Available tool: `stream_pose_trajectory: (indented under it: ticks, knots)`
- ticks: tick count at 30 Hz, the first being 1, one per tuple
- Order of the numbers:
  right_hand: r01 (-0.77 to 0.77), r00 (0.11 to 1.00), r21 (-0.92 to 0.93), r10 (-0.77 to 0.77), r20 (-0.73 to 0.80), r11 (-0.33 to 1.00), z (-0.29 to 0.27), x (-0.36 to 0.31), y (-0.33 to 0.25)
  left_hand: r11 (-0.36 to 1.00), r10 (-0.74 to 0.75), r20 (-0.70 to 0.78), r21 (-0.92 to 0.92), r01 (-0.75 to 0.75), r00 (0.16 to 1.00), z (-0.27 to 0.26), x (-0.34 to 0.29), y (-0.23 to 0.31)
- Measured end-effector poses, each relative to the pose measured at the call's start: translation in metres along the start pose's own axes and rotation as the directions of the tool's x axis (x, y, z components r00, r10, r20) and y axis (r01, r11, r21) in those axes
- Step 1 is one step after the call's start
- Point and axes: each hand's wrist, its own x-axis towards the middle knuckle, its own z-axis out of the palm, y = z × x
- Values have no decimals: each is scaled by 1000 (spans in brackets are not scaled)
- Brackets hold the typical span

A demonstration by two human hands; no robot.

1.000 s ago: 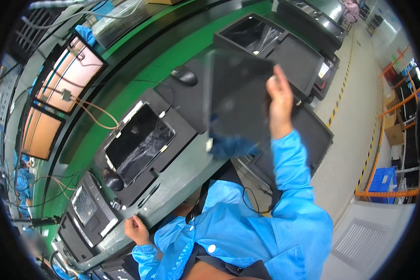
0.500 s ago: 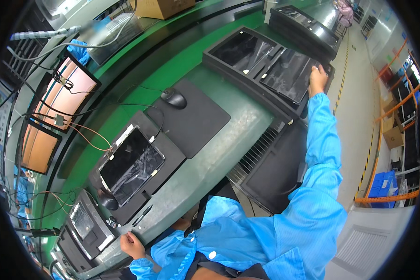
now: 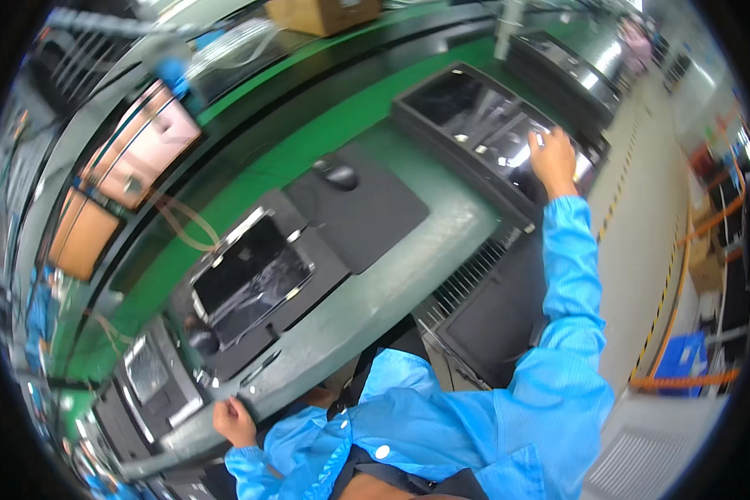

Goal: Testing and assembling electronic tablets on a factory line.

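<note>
In the head view, the right hand was stretched far out to the person's right, its blue sleeve running up from the lower edge. The hand lay flat, fingers spread fairly wide, pressing on a glossy dark panel that sat in the near half of a black tray. That tray stood on the grey bench edge, just beside the green conveyor belt. The hand gripped nothing that could be seen; it rested on top of the panel.

The left hand was low at the near edge of the workbench, fingers curled inward. It seemed to touch the bench rim, though the blur there made it hard to say whether it held anything small.

Between the two hands, a black mat lay on the bench with a dark computer mouse at its far corner. Left of the mat, a black fixture carried a silver-framed screen, face up and slightly tilted in the picture. Further left, another smaller fixture held a lighter unit.

Across the belt, two pinkish flat panels stood with pale cables looping near them. A brown cardboard box sat at the top. On the floor to the right, a blue crate stood beside orange racking.
</note>
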Motion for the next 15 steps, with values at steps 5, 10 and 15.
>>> stream_pose_trajectory:
  ticks: [5, 10, 15]
  knots:
    - [-233, 925, 256, 133, 356, 938, 11, -44, 1, 990, -59, 77, -122, 69, 995, 0, 12, 4]
    - [314, 949, 613, -248, -193, 725, 38, -99, -105, 827, -250, 295, -431, 362, 922, -81, 2, 10]
    - [378, 811, 887, -557, -179, 265, -85, -241, -327, 895, -436, -289, -43, 443, 852, -178, -57, -76]
